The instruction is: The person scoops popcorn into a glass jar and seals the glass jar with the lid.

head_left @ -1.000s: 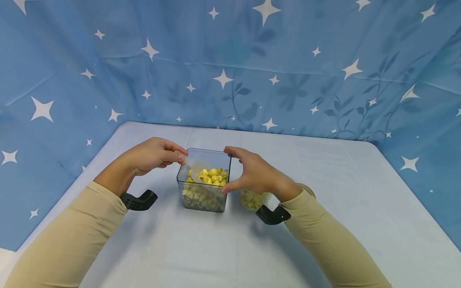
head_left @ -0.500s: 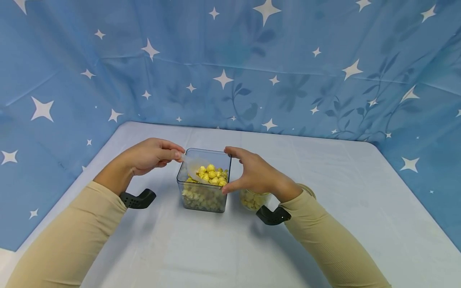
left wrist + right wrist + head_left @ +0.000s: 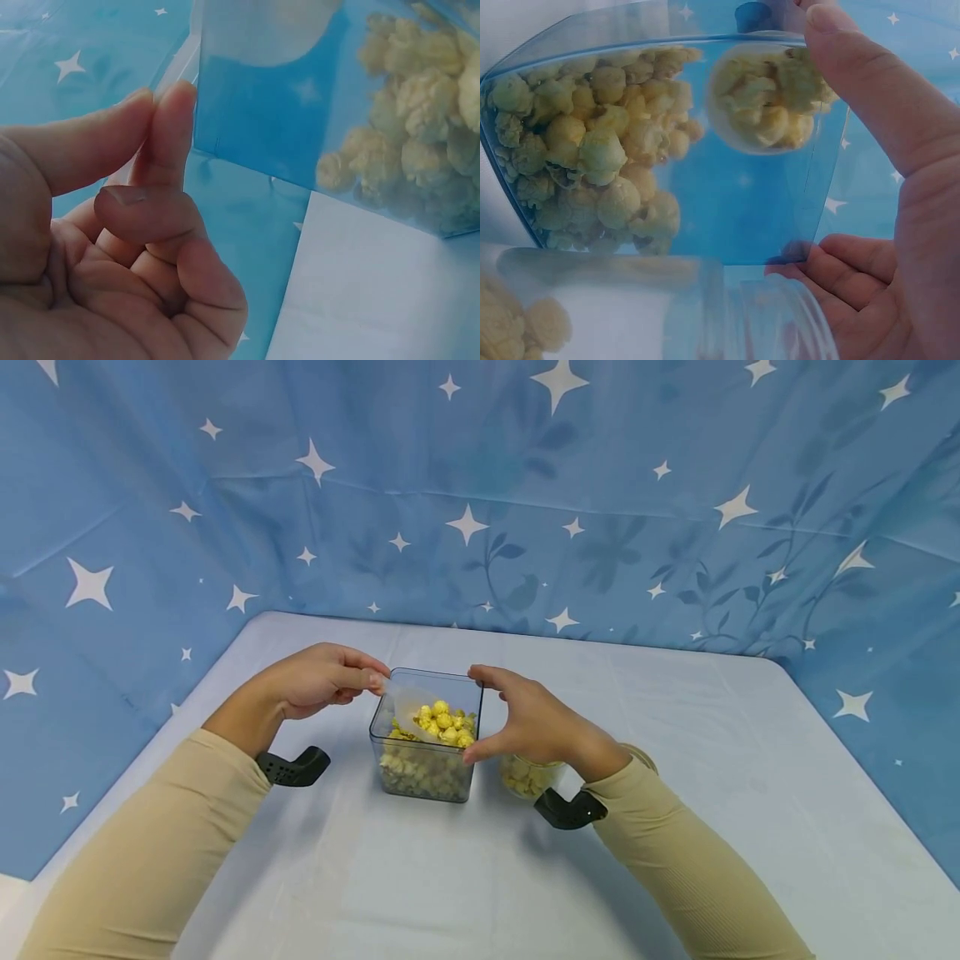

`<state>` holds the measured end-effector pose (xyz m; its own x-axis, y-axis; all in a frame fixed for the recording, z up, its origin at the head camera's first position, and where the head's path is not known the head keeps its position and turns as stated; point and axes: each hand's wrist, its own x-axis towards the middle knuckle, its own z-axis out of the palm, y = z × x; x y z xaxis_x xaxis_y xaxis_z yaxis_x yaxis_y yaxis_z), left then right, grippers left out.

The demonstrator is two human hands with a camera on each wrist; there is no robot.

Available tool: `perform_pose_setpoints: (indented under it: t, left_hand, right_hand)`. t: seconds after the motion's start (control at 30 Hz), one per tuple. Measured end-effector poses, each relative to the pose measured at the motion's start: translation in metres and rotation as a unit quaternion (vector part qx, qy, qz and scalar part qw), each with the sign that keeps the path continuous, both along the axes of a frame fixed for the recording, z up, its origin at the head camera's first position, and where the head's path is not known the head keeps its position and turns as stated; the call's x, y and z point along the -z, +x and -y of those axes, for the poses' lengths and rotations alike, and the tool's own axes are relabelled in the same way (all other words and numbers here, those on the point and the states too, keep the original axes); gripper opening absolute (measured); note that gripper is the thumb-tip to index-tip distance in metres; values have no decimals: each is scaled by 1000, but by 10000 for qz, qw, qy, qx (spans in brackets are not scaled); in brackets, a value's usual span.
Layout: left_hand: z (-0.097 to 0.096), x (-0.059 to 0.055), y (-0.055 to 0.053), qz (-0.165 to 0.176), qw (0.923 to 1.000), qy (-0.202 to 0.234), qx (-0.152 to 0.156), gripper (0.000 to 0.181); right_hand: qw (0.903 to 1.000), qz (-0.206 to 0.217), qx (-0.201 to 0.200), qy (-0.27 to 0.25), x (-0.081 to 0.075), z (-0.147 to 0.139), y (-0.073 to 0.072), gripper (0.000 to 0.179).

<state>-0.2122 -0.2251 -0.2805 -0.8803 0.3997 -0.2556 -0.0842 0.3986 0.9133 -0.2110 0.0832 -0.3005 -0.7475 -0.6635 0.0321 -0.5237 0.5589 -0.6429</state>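
Note:
A clear square container [image 3: 450, 682] of yellow popcorn [image 3: 444, 727] stands mid-table in the head view. My left hand [image 3: 322, 681] is at its left rim, pinching the handle of a translucent white scoop [image 3: 407, 702] between thumb and forefinger. The scoop's bowl is inside the container; the right wrist view shows popcorn [image 3: 761, 112] in the bowl, seen through the wall. My right hand [image 3: 536, 718] holds the container's right side, thumb at the front corner and fingers at the back corner. In the right wrist view the thumb [image 3: 885, 82] lies along the rim.
Right of the container, partly under my right hand, stands a clear jar [image 3: 525, 779] with popcorn in it. A gold-edged round thing [image 3: 641, 756] shows behind my right wrist. White cloth [image 3: 420, 877] covers the table, and a blue star-patterned curtain [image 3: 337, 568] hangs behind.
Early on, the scoop has tilted and its bowl has gone down into the popcorn, with kernels now at it. Since then the left hand has shifted only slightly. The right hand has stayed put.

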Motion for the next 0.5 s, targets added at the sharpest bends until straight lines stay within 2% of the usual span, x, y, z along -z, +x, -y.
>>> perform_pose_setpoints:
  t: [0.5]
  left_hand:
    - [8,8,-6,176,9989,303,-324,44]
  right_hand:
    - [10000,10,14,-85,0,1,1,108]
